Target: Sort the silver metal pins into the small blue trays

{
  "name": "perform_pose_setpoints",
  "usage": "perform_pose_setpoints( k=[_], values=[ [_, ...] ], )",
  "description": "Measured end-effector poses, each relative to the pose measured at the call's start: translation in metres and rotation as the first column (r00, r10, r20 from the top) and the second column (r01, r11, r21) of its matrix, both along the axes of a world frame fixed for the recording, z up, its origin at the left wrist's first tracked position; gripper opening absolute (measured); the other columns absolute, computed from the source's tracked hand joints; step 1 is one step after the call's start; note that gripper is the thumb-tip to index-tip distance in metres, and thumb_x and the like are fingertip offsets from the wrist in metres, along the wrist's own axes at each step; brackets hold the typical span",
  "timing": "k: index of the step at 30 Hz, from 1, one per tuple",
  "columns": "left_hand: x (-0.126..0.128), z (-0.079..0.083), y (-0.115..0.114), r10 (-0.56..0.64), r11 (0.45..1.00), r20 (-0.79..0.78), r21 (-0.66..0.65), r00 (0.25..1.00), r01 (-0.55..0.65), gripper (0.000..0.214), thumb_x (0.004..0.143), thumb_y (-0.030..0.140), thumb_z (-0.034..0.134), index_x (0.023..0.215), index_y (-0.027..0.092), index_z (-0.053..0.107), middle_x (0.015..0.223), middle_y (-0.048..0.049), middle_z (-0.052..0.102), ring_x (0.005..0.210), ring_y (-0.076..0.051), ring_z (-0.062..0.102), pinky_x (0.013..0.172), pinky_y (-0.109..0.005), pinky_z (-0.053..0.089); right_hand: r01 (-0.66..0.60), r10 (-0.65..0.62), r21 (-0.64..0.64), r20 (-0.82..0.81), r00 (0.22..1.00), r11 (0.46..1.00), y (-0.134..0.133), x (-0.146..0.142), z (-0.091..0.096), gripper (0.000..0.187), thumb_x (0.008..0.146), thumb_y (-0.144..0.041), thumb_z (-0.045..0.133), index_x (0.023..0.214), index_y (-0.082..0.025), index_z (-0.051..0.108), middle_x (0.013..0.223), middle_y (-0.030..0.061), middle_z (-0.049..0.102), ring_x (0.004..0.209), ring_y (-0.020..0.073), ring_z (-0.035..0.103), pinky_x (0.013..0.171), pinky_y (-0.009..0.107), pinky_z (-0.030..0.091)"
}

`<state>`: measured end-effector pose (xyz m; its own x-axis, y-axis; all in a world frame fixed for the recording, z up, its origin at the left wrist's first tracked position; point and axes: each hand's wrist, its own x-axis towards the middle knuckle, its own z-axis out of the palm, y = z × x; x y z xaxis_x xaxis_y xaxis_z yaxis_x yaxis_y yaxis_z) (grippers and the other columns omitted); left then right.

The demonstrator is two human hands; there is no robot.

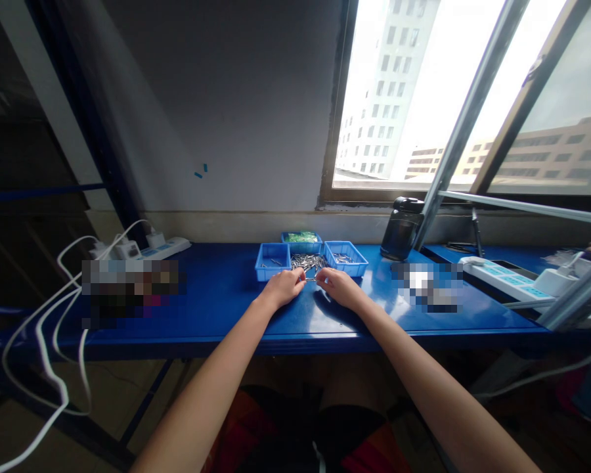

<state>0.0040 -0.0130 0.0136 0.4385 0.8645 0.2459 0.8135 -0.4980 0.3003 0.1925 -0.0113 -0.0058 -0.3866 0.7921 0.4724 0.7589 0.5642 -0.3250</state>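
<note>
Slim silvery metal piece (310, 279) calls for a light, level pinch

The piece sits just above the blue metal table (217, 309), in front of a loose pile of small silvery metal parts (309, 261). The left hand (286, 288) and right hand (335, 284) seem to pinch it from opposite ends, fingers closed on it. Keeping both ends in line and the wrists low, near the table, should help; a crooked push could make so small a part slip.

Bent knuckles hide most of the grip, and whether the piece is one part or two cannot be told. Nor is it clear whether the pile lies on the table or in a container between the left blue plastic tray (266, 272) and right blue plastic tray (349, 269). Pixelated patches cover items towards both sides.
</note>
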Motion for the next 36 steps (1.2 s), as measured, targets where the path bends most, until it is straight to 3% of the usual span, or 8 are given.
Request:
perform_pose_setpoints(
  k=[10, 19, 23, 27, 30, 33, 36],
  values=[
    [-0.001, 0.001, -0.002, 0.018, 0.999, -0.026, 0.035, 0.999, -0.017, 0.027, 0.085, 0.038, 0.036, 0.095, 0.022, 0.055, 0.088, -0.0058, 0.064, 0.082, -0.021, 0.059, 0.067, -0.027, 0.043, -0.001, 0.001, -0.028, 0.001, 1.0, 1.0, -0.002, -0.002, 0.001, 0.017, 0.084, -0.026, 0.041, 0.081, -0.018, 0.056, 0.079, 0.0037, 0.062, 0.07, 0.0133, 0.054, 0.065, 0.023, 0.039],
    [-0.001, -0.002, 0.001, 0.021, 1.0, -0.031, 0.024, 0.999, -0.021, 0.035, 0.088, 0.039, 0.025, 0.091, 0.02, 0.055, 0.087, -0.0074, 0.064, 0.079, -0.02, 0.059, 0.063, -0.025, 0.041, -0.016, 0.012, -0.095, -0.042, 0.999, 0.995, -0.003, -0.001, 0.002, 0.028, 0.088, -0.032, 0.031, 0.078, -0.018, 0.053, 0.067, 0.0014, 0.061, 0.061, 0.0122, 0.055, 0.061, 0.021, 0.039],
    [-0.001, -0.003, 0.001, 0.019, 0.999, -0.033, 0.038, 0.999, -0.017, 0.036, 0.088, 0.042, 0.025, 0.09, 0.021, 0.054, 0.086, -0.007, 0.063, 0.077, -0.021, 0.059, 0.061, -0.026, 0.04, -0.012, 0.01, -0.041, -0.047, 0.999, 0.999, -0.003, -0.002, 0.002, 0.028, 0.088, -0.032, 0.031, 0.077, -0.018, 0.052, 0.067, 0.001, 0.061, 0.061, 0.0117, 0.055, 0.061, 0.021, 0.038],
    [-0.002, -0.002, 0.0, 0.012, 0.999, -0.035, 0.043, 0.999, -0.01, 0.035, 0.087, 0.043, 0.028, 0.093, 0.022, 0.054, 0.086, -0.0061, 0.063, 0.078, -0.021, 0.059, 0.063, -0.026, 0.04, 0.108, -0.103, 0.065, -0.073, 0.992, 0.992, -0.003, 0.0, 0.007, 0.027, 0.088, -0.033, 0.033, 0.081, -0.018, 0.055, 0.067, 0.0023, 0.061, 0.061, 0.0122, 0.056, 0.06, 0.021, 0.038],
    [-0.001, 0.0, -0.001, 0.023, 1.0, -0.042, 0.02, 0.999, -0.022, 0.034, 0.086, 0.042, 0.03, 0.096, 0.021, 0.054, 0.088, -0.0063, 0.063, 0.079, -0.02, 0.058, 0.065, -0.026, 0.04, 0.33, -0.311, 0.147, -0.14, 0.94, 0.932, -0.003, 0.007, 0.011, 0.031, 0.088, -0.035, 0.032, 0.088, -0.018, 0.057, 0.07, 0.004, 0.063, 0.062, 0.0132, 0.057, 0.06, 0.021, 0.037],
    [-0.001, 0.002, -0.002, 0.025, 1.0, -0.055, 0.009, 0.998, -0.024, 0.034, 0.086, 0.042, 0.03, 0.097, 0.021, 0.055, 0.089, -0.0067, 0.063, 0.08, -0.02, 0.058, 0.066, -0.026, 0.041, 0.599, -0.571, 0.165, -0.187, 0.799, 0.784, -0.001, 0.018, 0.013, 0.032, 0.088, -0.037, 0.032, 0.094, -0.018, 0.058, 0.075, 0.0059, 0.065, 0.066, 0.0156, 0.059, 0.059, 0.022, 0.037],
    [-0.002, 0.002, -0.002, 0.016, 1.0, -0.057, 0.02, 0.998, -0.015, 0.033, 0.086, 0.042, 0.031, 0.095, 0.021, 0.055, 0.087, -0.0064, 0.063, 0.078, -0.02, 0.058, 0.064, -0.026, 0.041, 0.691, -0.682, 0.116, -0.11, 0.723, 0.713, 0.001, 0.026, 0.012, 0.032, 0.087, -0.038, 0.035, 0.094, -0.019, 0.06, 0.076, 0.0072, 0.065, 0.067, 0.0176, 0.06, 0.059, 0.023, 0.037]
  ],
)
